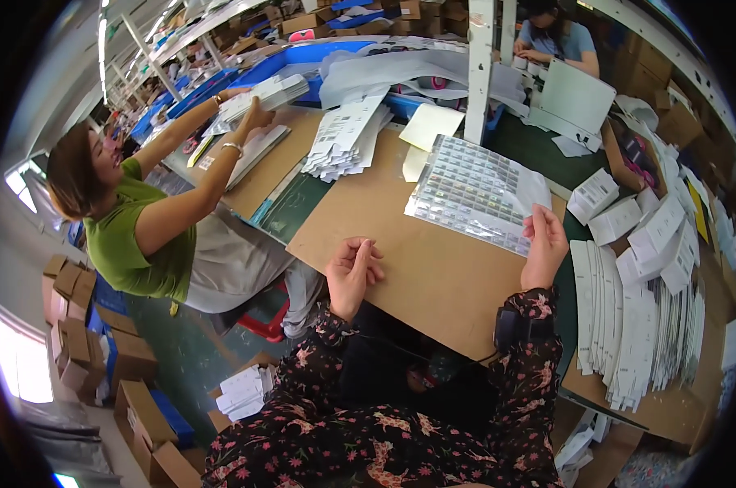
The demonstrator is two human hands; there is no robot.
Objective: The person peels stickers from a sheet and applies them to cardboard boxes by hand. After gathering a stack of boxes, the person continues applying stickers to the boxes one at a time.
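Observation:
My right hand [544, 241] pinches the near right corner of a sheet of small labels [470, 191] between thumb and fingers. The sheet is glossy, with rows of little rectangles and a blank strip on its right side. It lies over the brown board [400, 244] on the workbench. My left hand [354, 275] hovers over the board's near left edge, apart from the sheet. Its fingers are curled in and the thumb presses against the index finger; whatever may sit in that pinch is too small to make out.
Flattened white cartons [628, 317] stand in rows at right, with folded white boxes [657, 232] behind. Stacked printed cartons [348, 134] lie at the board's far left. A white post [479, 73] rises behind the sheet. A co-worker in green [144, 220] handles a stack at left.

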